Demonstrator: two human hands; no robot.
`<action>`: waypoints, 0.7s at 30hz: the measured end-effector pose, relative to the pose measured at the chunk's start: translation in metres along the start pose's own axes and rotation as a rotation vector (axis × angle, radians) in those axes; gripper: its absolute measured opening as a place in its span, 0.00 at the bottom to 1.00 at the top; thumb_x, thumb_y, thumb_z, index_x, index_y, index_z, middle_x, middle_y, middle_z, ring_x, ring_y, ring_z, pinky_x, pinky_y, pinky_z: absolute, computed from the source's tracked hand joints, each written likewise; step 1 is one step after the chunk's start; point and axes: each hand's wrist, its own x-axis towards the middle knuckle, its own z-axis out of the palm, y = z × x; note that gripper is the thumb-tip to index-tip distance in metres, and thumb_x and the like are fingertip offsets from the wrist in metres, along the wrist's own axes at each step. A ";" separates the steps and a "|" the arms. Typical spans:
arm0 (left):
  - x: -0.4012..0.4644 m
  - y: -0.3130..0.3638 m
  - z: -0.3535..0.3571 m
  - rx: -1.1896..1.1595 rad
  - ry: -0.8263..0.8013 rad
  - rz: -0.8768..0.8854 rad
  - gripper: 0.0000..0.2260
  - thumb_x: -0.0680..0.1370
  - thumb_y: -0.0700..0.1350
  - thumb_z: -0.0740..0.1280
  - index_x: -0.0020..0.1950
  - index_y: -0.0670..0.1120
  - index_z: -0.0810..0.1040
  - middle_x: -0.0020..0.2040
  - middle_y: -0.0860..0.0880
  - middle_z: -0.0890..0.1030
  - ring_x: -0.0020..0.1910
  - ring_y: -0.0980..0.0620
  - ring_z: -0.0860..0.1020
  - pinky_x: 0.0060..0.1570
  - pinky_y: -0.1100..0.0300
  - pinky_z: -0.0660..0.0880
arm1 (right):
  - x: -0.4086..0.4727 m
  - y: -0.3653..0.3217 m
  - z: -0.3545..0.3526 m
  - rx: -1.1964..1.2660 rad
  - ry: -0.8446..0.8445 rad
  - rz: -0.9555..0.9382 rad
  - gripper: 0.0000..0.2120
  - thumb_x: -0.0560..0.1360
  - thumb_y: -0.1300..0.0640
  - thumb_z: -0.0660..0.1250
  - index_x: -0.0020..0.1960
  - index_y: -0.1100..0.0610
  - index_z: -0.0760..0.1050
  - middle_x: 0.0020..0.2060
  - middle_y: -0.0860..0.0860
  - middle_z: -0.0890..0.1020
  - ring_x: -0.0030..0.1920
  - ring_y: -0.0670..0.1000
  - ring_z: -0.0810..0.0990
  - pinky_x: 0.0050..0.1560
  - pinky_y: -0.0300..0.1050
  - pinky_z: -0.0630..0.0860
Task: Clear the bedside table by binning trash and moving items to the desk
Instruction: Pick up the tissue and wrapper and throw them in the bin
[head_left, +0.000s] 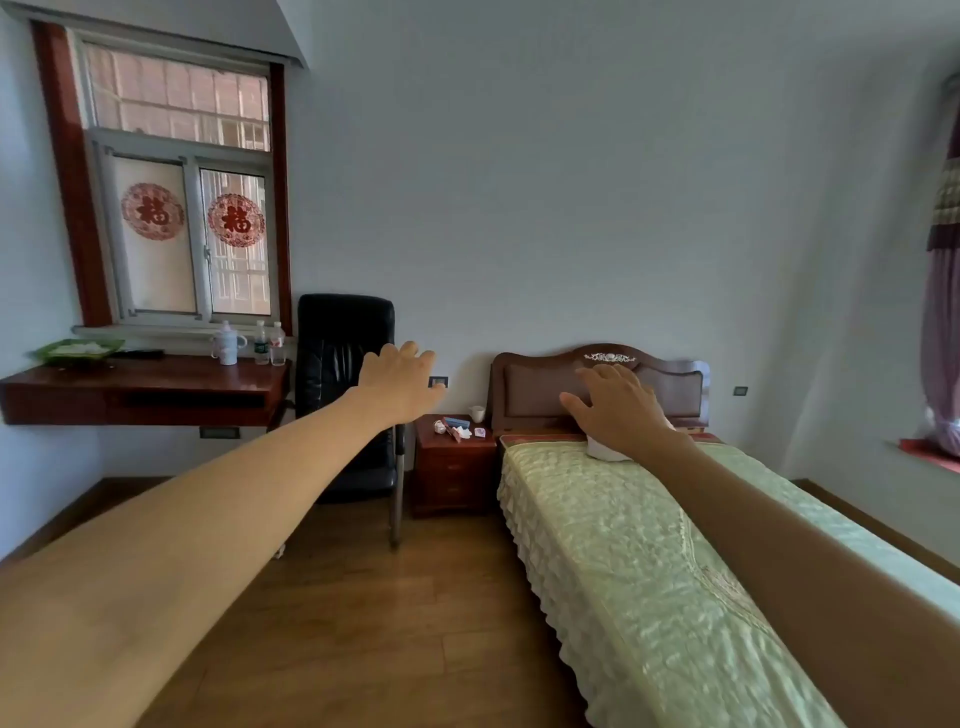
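Standing well off with my left hand (402, 382) and right hand (618, 405) spread and holding nothing, I judge nothing done: the small red-brown wooden bedside table (454, 467) carries its clutter, untouched.

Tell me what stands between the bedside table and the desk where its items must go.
A black office chair stands between the bedside table and the desk, close beside both. Both hands, left and right, are empty and held out in the air, far from the table's items.

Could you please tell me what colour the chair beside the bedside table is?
Black, glossy like leather; the chair shows best in the head view.
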 end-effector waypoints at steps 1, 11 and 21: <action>0.005 0.001 0.001 0.015 -0.013 -0.007 0.25 0.79 0.57 0.56 0.72 0.45 0.65 0.70 0.43 0.69 0.65 0.41 0.69 0.58 0.46 0.69 | 0.005 0.002 0.003 0.005 0.006 0.006 0.25 0.79 0.43 0.56 0.71 0.56 0.64 0.69 0.55 0.69 0.72 0.57 0.61 0.67 0.58 0.63; 0.080 -0.018 0.051 0.015 -0.029 -0.013 0.25 0.79 0.57 0.56 0.72 0.45 0.66 0.70 0.43 0.69 0.65 0.41 0.69 0.58 0.46 0.70 | 0.088 -0.002 0.058 0.028 0.012 -0.014 0.23 0.79 0.44 0.56 0.68 0.56 0.68 0.67 0.54 0.71 0.70 0.56 0.63 0.66 0.57 0.65; 0.195 -0.068 0.143 -0.001 -0.039 -0.005 0.23 0.79 0.56 0.57 0.70 0.45 0.67 0.68 0.44 0.71 0.65 0.42 0.70 0.58 0.47 0.71 | 0.207 0.004 0.150 0.047 0.012 0.015 0.22 0.79 0.45 0.56 0.69 0.55 0.66 0.67 0.54 0.71 0.70 0.56 0.63 0.65 0.56 0.64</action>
